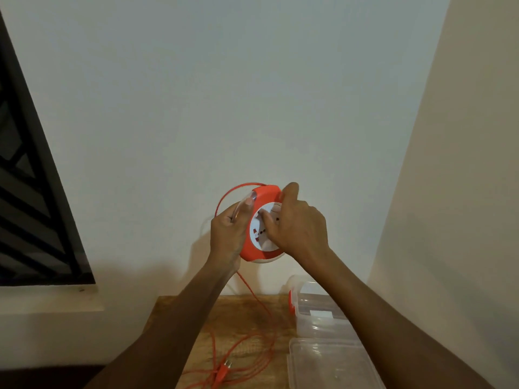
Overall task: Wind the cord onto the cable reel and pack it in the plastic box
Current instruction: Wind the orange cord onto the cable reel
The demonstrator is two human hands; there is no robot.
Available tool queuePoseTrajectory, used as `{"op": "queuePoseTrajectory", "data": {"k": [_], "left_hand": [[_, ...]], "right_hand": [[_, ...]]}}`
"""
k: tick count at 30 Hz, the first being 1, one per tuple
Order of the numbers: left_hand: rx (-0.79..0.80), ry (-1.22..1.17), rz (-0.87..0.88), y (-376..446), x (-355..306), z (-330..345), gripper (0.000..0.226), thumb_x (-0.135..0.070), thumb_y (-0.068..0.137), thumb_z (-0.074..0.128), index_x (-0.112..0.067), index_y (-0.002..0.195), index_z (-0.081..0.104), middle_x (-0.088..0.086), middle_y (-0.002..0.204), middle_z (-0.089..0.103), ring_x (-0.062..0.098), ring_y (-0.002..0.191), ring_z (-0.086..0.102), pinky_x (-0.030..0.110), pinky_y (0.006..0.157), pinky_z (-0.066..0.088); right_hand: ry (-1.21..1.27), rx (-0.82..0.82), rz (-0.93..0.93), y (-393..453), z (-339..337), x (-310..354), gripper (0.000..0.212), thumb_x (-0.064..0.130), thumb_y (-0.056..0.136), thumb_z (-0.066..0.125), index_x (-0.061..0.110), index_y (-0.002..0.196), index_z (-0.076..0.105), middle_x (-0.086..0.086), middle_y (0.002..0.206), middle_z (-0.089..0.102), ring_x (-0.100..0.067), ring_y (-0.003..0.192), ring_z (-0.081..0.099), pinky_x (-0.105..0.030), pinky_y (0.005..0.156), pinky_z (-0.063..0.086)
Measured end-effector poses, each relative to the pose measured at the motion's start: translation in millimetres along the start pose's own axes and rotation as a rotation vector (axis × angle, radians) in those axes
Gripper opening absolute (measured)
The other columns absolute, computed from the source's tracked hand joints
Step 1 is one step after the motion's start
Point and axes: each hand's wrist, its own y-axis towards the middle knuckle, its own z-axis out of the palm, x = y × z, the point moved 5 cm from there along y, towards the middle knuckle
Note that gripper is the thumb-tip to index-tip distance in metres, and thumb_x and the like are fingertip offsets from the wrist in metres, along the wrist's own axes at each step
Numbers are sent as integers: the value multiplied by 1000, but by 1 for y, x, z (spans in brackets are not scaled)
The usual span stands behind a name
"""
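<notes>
Both hands hold the reel (259, 228) up in front of the pale wall (252, 94), above the desk (244, 327). The left grip (229, 234) is clamped on the reel's left rim, fingers curled round its clear handle (241, 204), thumb side toward the camera. The right grip (297, 226) is closed on the reel's white socket face, its fingers bent onto the face and the thumb up over the orange top edge. The cord (252, 341) arcs out from the reel's top, loops over and behind the left grip, then drops below that grip to the desk, where it lies in loose tangled loops. The plug (224, 370) rests among those loops, well below the left grip. Below the right grip, partly hidden by the right forearm, the clear box (314, 315) stands on the desk with an orange clasp (292, 304) on its left side. Its lid (323, 366) lies just nearer the camera. A dark barred window (33, 197) sits far to the left of the left grip.
</notes>
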Motion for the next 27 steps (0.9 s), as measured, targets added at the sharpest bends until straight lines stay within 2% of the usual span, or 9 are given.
{"op": "queuePoseTrajectory", "data": {"k": [3,5,7,9,11,13,16,23,27], "left_hand": [[1,-36,-1,0,-1,1,28,-68,82,62,-47,96,74,-19,93,80,13,85,79,28,64,64],[13,-25,9,-2,-2,6,31,-71,79,62,-47,94,74,-20,92,80,11,83,79,26,62,64],[6,-48,-26,-4,2,8,36,-74,76,61,-46,95,74,-20,90,80,10,82,79,26,60,63],[-5,-71,-53,-3,5,6,43,-76,73,61,-43,98,73,-19,90,80,12,83,79,27,59,63],[-17,-72,-58,-1,7,2,47,-77,71,61,-42,100,72,-16,91,80,16,84,79,29,62,64],[-29,-70,-62,3,8,0,45,-76,72,61,-43,100,72,-15,94,79,18,86,78,34,71,66],[-29,-63,-59,4,8,0,45,-77,73,60,-43,101,71,-15,98,78,19,89,77,39,79,65],[-15,-38,-35,-5,4,9,36,-78,74,56,-50,93,70,-26,92,74,16,93,72,34,80,57],[0,-30,-17,-3,0,5,30,-77,75,57,-56,89,72,-25,86,77,16,83,76,23,64,60]], "right_hand": [[411,162,391,0,15,-28,39,46,88,55,14,106,41,-3,96,65,-25,83,66,-35,66,55],[632,196,537,-4,23,-31,25,33,90,53,15,103,43,-6,96,65,-25,88,67,-35,68,56],[574,144,441,-4,16,-24,17,26,89,53,19,100,42,1,88,63,-18,77,66,-25,57,51],[378,46,148,-7,0,-12,21,27,88,57,23,102,42,5,85,63,-12,67,63,-23,51,52],[229,23,-191,-14,-11,0,30,31,83,64,21,106,48,3,90,67,-14,71,64,-22,59,54],[51,66,-406,-22,-12,6,42,34,78,72,17,113,56,-2,106,69,-22,89,65,-27,72,52],[-113,48,-423,-23,-11,9,55,43,76,76,13,119,60,-8,117,68,-29,100,64,-38,80,54],[-226,-92,-434,-15,-15,22,57,50,71,75,9,108,61,-10,87,73,-29,71,67,-37,67,53],[-162,-87,-330,-6,-16,20,55,51,81,66,7,111,55,-9,81,72,-29,61,67,-36,65,52]]}}
